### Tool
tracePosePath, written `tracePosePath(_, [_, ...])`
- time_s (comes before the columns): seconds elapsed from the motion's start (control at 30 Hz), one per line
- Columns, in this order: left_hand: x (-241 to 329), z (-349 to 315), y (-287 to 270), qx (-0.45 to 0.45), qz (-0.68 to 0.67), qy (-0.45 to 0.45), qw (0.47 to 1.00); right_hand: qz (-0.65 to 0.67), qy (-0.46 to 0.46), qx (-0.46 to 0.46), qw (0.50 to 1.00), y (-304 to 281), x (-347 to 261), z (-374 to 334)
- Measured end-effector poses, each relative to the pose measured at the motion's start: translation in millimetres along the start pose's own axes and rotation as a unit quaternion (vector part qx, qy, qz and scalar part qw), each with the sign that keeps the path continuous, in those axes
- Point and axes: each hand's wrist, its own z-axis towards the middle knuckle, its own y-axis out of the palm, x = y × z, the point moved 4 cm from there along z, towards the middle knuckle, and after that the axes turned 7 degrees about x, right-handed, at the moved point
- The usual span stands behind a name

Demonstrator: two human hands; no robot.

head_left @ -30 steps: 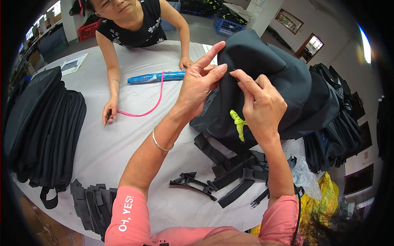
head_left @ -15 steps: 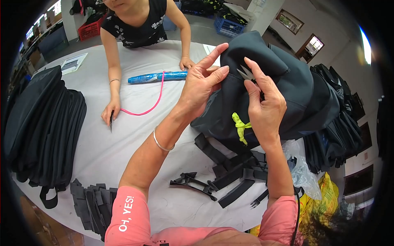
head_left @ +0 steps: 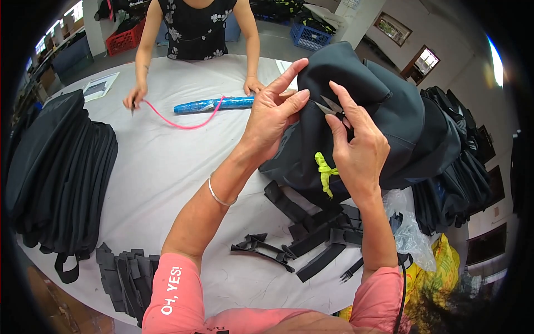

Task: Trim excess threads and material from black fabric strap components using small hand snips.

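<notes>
A large dark grey fabric piece [head_left: 403,114], with stitched seams and looking like a bag, is heaped up in front of me. My left hand [head_left: 268,117] pinches its left edge between thumb and fingers, index finger stretched along the cloth. In my right hand [head_left: 361,139] is a pair of thread snips [head_left: 332,106]; their two pointed blades are parted and lie close to a seam. The snips' grip is mostly hidden by the fingers. Below that hand hangs a knotted yellow-green strip [head_left: 324,170]; I cannot tell what it is tied to.
Black straps [head_left: 320,245] lie below the fabric. Stacked black pieces [head_left: 67,172] stand at left, with cut strips [head_left: 128,278] nearer me. Across the white-covered table [head_left: 167,183], a co-worker [head_left: 197,28] holds a small pointed tool beside a pink cord [head_left: 186,127] and blue roll [head_left: 206,104].
My right hand has shifted the snips very slightly down and left along the seam; my left hand stays put. The co-worker has straightened, and their tool hand moved away with the pink cord.
</notes>
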Motion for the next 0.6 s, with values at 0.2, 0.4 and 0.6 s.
tracePosePath(0.2, [2.2,-1.5,1.6,0.017,0.005,0.0,1.0,-0.016,-0.031,0.01,0.999,3.1,3.4,-0.8])
tracePosePath(0.4, [0.7,-2.3,-0.7,0.009,0.001,-0.001,1.0,0.023,-0.014,0.02,0.999,2.9,4.8,-1.5])
tracePosePath(0.6, [2.9,-3.8,0.5,0.017,0.01,-0.007,1.0,0.043,-0.026,0.023,0.998,1.4,4.6,-1.8])
